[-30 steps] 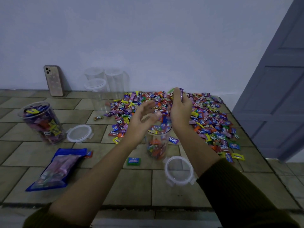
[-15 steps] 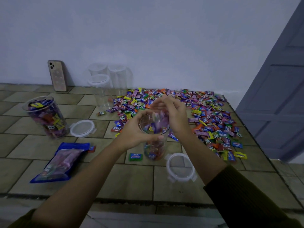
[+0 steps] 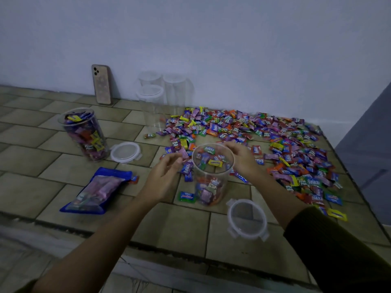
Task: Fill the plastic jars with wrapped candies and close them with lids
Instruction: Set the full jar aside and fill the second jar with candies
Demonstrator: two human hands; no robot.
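A clear plastic jar (image 3: pixel 211 182) stands upright in the middle of the tiled table, roughly a third full of wrapped candies, and a few more candies sit high inside it near the rim. My left hand (image 3: pixel 167 176) hovers just left of the rim with its fingers loosely apart. My right hand (image 3: pixel 243 159) is at the right side of the rim, fingers spread, with nothing visible in it. The jar's lid (image 3: pixel 247 218) lies flat at the front right. A wide pile of loose candies (image 3: pixel 264 136) covers the table behind and to the right.
A full, uncovered jar (image 3: pixel 84 134) stands at the left with its lid (image 3: pixel 125 151) beside it. Empty jars (image 3: pixel 151 106) stand at the back wall next to a leaning phone (image 3: pixel 101 84). A blue candy bag (image 3: pixel 97 191) lies front left. The table edge and a door (image 3: pixel 370 144) are on the right.
My right hand brought a handful from the pile over the jar and let it go inside. My left hand has come off the jar's side; both hands now sit apart at the rim.
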